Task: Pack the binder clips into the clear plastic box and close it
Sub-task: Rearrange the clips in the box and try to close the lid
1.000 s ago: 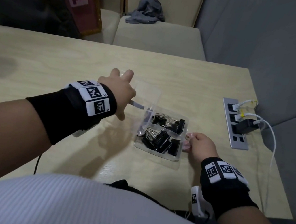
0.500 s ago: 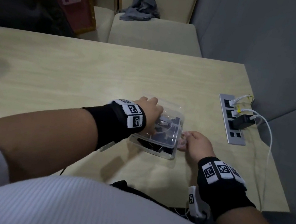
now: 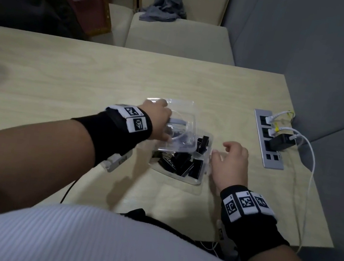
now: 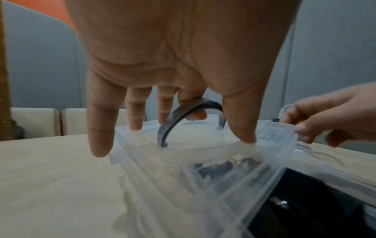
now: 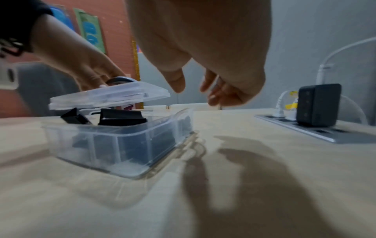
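A clear plastic box (image 3: 174, 175) stands on the table and holds several black binder clips (image 3: 181, 165). My left hand (image 3: 157, 116) holds the clear lid (image 3: 181, 127), with a finger hooked under its grey handle (image 4: 191, 109) and the thumb on top. The lid hangs tilted over the box's far left part, and the near right part is uncovered. In the right wrist view the lid (image 5: 114, 95) floats above the clips (image 5: 122, 119) and the box (image 5: 122, 141). My right hand (image 3: 225, 154) hovers by the box's right rim, its fingers loosely curled and holding nothing.
To the right, a grey power strip (image 3: 269, 145) is set into the table, with a black charger (image 3: 281, 142) and white cables plugged in. The table's right edge lies just beyond it. A cushioned bench with a grey cloth (image 3: 163, 4) stands behind the table.
My left hand brought the lid from the left down over the box, then drew it back up and left, tilted. My right hand let go of the box's right side.
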`<action>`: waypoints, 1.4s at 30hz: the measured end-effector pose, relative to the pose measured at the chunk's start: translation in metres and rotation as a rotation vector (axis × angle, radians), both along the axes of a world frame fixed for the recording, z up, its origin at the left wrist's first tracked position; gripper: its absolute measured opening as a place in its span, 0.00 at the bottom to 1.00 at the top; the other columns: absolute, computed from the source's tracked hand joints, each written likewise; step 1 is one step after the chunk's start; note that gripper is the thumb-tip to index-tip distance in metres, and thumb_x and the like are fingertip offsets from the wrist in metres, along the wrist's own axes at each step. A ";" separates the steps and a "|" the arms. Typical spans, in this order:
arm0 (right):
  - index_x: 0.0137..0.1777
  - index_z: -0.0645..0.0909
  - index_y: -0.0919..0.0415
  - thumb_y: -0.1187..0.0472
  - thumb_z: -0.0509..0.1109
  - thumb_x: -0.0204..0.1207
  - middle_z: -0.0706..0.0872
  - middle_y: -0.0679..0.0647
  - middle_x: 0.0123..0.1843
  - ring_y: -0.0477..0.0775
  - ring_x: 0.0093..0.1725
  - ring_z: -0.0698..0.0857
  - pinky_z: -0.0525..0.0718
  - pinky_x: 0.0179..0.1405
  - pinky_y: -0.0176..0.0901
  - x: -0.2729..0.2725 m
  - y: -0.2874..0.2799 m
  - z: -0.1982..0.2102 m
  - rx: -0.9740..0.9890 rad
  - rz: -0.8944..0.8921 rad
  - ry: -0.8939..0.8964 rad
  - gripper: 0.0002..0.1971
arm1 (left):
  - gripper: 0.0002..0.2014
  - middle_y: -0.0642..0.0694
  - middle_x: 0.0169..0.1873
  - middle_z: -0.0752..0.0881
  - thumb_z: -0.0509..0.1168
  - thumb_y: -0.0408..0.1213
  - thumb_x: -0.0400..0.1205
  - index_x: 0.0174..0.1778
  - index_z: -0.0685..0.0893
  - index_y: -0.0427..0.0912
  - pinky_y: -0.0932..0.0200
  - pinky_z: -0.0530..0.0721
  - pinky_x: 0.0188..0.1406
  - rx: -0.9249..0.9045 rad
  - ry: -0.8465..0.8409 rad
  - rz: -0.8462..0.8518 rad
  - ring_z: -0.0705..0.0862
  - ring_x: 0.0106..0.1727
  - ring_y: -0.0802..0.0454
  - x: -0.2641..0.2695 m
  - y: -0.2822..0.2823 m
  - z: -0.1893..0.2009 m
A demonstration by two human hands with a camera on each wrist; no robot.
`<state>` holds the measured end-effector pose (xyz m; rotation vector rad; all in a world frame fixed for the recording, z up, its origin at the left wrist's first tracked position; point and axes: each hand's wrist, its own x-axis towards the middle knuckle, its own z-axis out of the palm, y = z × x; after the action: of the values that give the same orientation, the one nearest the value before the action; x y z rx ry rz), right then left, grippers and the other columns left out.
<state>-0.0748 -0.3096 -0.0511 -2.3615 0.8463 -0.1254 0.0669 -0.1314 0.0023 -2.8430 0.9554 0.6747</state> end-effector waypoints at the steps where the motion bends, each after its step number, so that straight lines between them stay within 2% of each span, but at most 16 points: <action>1: 0.60 0.77 0.54 0.54 0.67 0.77 0.77 0.52 0.59 0.54 0.57 0.80 0.80 0.60 0.54 0.000 0.003 0.003 -0.048 0.081 -0.029 0.12 | 0.28 0.41 0.70 0.73 0.70 0.61 0.72 0.57 0.81 0.41 0.47 0.79 0.59 0.000 -0.013 0.041 0.79 0.62 0.38 0.004 0.004 0.001; 4: 0.51 0.81 0.49 0.52 0.66 0.76 0.81 0.46 0.50 0.51 0.52 0.80 0.81 0.58 0.56 0.002 0.016 0.010 -0.082 0.405 0.023 0.06 | 0.29 0.41 0.67 0.74 0.69 0.64 0.71 0.53 0.81 0.41 0.46 0.81 0.56 -0.011 -0.034 0.151 0.78 0.61 0.35 0.013 0.015 -0.001; 6: 0.57 0.81 0.46 0.44 0.68 0.74 0.82 0.46 0.54 0.51 0.55 0.80 0.78 0.61 0.55 0.004 0.028 0.013 -0.095 0.577 0.152 0.14 | 0.29 0.42 0.67 0.73 0.70 0.64 0.71 0.53 0.81 0.42 0.47 0.79 0.54 0.001 -0.032 0.190 0.77 0.61 0.35 0.015 0.019 -0.004; 8: 0.69 0.75 0.42 0.40 0.68 0.73 0.80 0.48 0.61 0.53 0.60 0.79 0.76 0.65 0.55 0.005 0.039 0.014 -0.112 0.644 0.269 0.24 | 0.28 0.43 0.67 0.73 0.71 0.63 0.70 0.53 0.81 0.42 0.47 0.79 0.53 0.007 -0.025 0.210 0.77 0.62 0.35 0.014 0.023 -0.008; 10: 0.73 0.71 0.41 0.42 0.69 0.73 0.78 0.50 0.63 0.56 0.60 0.79 0.76 0.66 0.55 0.006 0.046 0.011 -0.177 0.662 0.295 0.27 | 0.28 0.43 0.67 0.72 0.71 0.63 0.70 0.52 0.80 0.42 0.48 0.78 0.52 0.002 -0.016 0.225 0.77 0.62 0.36 0.012 0.028 -0.012; 12: 0.71 0.72 0.42 0.47 0.69 0.75 0.76 0.52 0.62 0.58 0.58 0.80 0.78 0.60 0.52 0.007 0.049 0.009 -0.209 0.670 0.290 0.24 | 0.27 0.43 0.66 0.73 0.71 0.62 0.70 0.51 0.80 0.43 0.48 0.78 0.51 -0.003 -0.008 0.240 0.76 0.61 0.36 0.012 0.032 -0.014; 15: 0.63 0.76 0.47 0.55 0.69 0.74 0.73 0.53 0.61 0.58 0.53 0.81 0.82 0.51 0.48 0.011 0.048 0.008 -0.148 0.655 0.296 0.16 | 0.27 0.44 0.64 0.73 0.71 0.62 0.70 0.51 0.79 0.43 0.48 0.79 0.51 -0.013 -0.005 0.259 0.76 0.61 0.37 0.012 0.036 -0.016; 17: 0.57 0.78 0.50 0.57 0.69 0.74 0.71 0.52 0.63 0.58 0.53 0.81 0.83 0.52 0.48 0.012 0.045 0.007 -0.116 0.635 0.291 0.12 | 0.27 0.44 0.65 0.73 0.71 0.62 0.70 0.51 0.79 0.43 0.47 0.80 0.52 -0.015 -0.006 0.266 0.76 0.61 0.36 0.013 0.039 -0.015; 20: 0.52 0.77 0.52 0.57 0.72 0.72 0.71 0.51 0.64 0.57 0.54 0.80 0.81 0.52 0.47 0.010 0.043 0.006 -0.112 0.637 0.287 0.11 | 0.28 0.43 0.65 0.73 0.71 0.62 0.70 0.52 0.80 0.42 0.48 0.79 0.52 -0.015 -0.013 0.270 0.76 0.61 0.36 0.014 0.040 -0.014; 26: 0.51 0.78 0.49 0.52 0.74 0.70 0.75 0.50 0.58 0.54 0.51 0.81 0.81 0.52 0.46 0.013 0.032 0.020 -0.074 0.541 0.234 0.12 | 0.28 0.43 0.66 0.72 0.71 0.62 0.70 0.52 0.80 0.42 0.47 0.80 0.52 -0.017 -0.007 0.266 0.77 0.60 0.36 0.011 0.040 -0.015; 29: 0.49 0.78 0.48 0.52 0.73 0.68 0.73 0.49 0.57 0.52 0.49 0.80 0.81 0.50 0.46 0.012 0.024 0.028 -0.100 0.522 0.308 0.11 | 0.28 0.43 0.67 0.72 0.71 0.62 0.70 0.53 0.80 0.41 0.47 0.81 0.52 -0.010 -0.009 0.266 0.77 0.60 0.36 0.011 0.040 -0.016; 32: 0.48 0.77 0.51 0.54 0.74 0.66 0.70 0.49 0.56 0.50 0.45 0.81 0.82 0.47 0.44 0.011 0.024 0.033 -0.034 0.491 0.313 0.12 | 0.28 0.43 0.67 0.72 0.71 0.62 0.70 0.53 0.80 0.42 0.47 0.80 0.51 -0.005 -0.009 0.267 0.77 0.60 0.36 0.012 0.041 -0.015; 34: 0.49 0.78 0.52 0.59 0.74 0.65 0.70 0.50 0.57 0.49 0.44 0.80 0.82 0.48 0.42 0.012 0.028 0.035 -0.024 0.490 0.281 0.13 | 0.28 0.43 0.67 0.72 0.71 0.62 0.70 0.53 0.80 0.42 0.48 0.80 0.51 -0.006 -0.011 0.268 0.77 0.60 0.36 0.013 0.041 -0.015; 37: 0.58 0.76 0.54 0.67 0.73 0.65 0.70 0.51 0.59 0.52 0.47 0.77 0.77 0.46 0.40 0.016 0.037 0.037 -0.070 0.543 0.228 0.20 | 0.29 0.43 0.68 0.72 0.71 0.62 0.70 0.53 0.80 0.42 0.48 0.80 0.51 -0.007 -0.013 0.270 0.78 0.60 0.36 0.013 0.042 -0.015; 40: 0.63 0.74 0.58 0.74 0.68 0.67 0.72 0.54 0.61 0.55 0.52 0.78 0.79 0.47 0.44 0.021 0.051 0.037 -0.155 0.654 0.199 0.24 | 0.29 0.43 0.68 0.72 0.71 0.62 0.70 0.54 0.80 0.42 0.49 0.79 0.50 -0.002 -0.015 0.268 0.78 0.60 0.36 0.012 0.043 -0.015; 42: 0.66 0.73 0.60 0.77 0.64 0.68 0.72 0.55 0.62 0.56 0.53 0.79 0.79 0.43 0.45 0.022 0.061 0.035 -0.211 0.727 0.212 0.26 | 0.29 0.43 0.68 0.72 0.71 0.62 0.70 0.54 0.80 0.42 0.50 0.78 0.49 -0.002 -0.017 0.272 0.78 0.60 0.36 0.012 0.044 -0.015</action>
<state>-0.0527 -0.2490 -0.0163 -2.7607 0.0181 0.3543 0.0786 -0.0877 -0.0129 -3.0046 0.5716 0.6696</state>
